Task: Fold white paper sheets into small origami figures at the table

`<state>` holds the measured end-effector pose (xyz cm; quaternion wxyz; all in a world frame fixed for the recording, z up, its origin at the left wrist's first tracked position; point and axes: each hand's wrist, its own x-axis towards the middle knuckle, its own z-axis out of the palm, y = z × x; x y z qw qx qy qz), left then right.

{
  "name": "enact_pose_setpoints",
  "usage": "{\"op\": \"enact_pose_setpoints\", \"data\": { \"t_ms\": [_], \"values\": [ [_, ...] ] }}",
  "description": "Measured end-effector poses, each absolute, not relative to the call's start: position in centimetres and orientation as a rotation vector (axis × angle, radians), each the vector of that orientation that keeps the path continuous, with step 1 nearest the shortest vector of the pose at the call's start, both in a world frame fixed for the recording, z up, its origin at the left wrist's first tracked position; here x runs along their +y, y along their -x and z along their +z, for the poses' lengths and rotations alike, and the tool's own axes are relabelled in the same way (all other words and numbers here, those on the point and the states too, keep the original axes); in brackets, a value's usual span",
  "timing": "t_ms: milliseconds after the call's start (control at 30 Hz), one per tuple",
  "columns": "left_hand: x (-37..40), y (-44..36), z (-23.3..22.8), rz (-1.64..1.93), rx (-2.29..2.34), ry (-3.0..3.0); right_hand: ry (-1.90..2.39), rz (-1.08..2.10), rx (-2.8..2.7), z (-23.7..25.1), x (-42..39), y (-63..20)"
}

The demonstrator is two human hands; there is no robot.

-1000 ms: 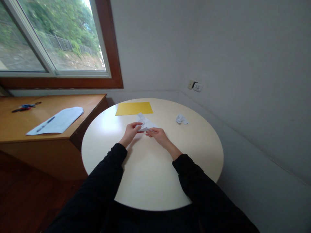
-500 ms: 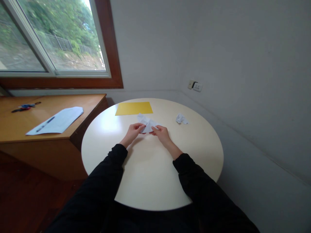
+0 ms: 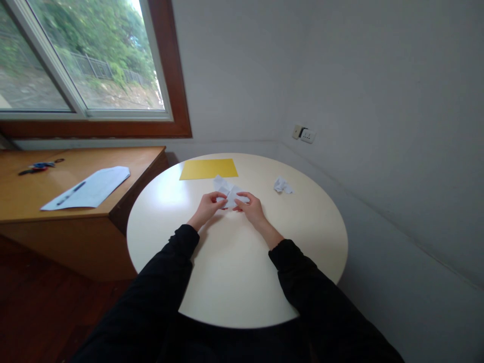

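Head | round cream table (image 3: 234, 282) | grey walls (image 3: 340, 75) | window (image 3: 83, 60)

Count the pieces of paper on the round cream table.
3: a folded white paper held by the left hand and right hand, a flat yellow sheet behind it, a crumpled white scrap at right.

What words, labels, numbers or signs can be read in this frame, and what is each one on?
None can be read.
White folded paper, pinched by the left hand and right hand: no print shows.
Yellow sheet: plain.
Crumpled paper: no marks shown.
White sheet on the wooden desk, under a pen: looks blank.
Wall socket: too small to tell.
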<state>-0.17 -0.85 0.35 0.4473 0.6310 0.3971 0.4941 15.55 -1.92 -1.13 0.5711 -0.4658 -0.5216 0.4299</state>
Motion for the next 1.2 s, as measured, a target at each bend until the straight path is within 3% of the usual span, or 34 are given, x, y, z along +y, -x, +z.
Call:
{"op": "enact_pose_setpoints", "data": {
  "t_ms": [1200],
  "values": [
    [-0.40, 0.52, 0.06, 1.375, 1.089, -1.481, 1.114, 1.087, -1.231, -0.85, -2.06, -15.92]
  ]
}}
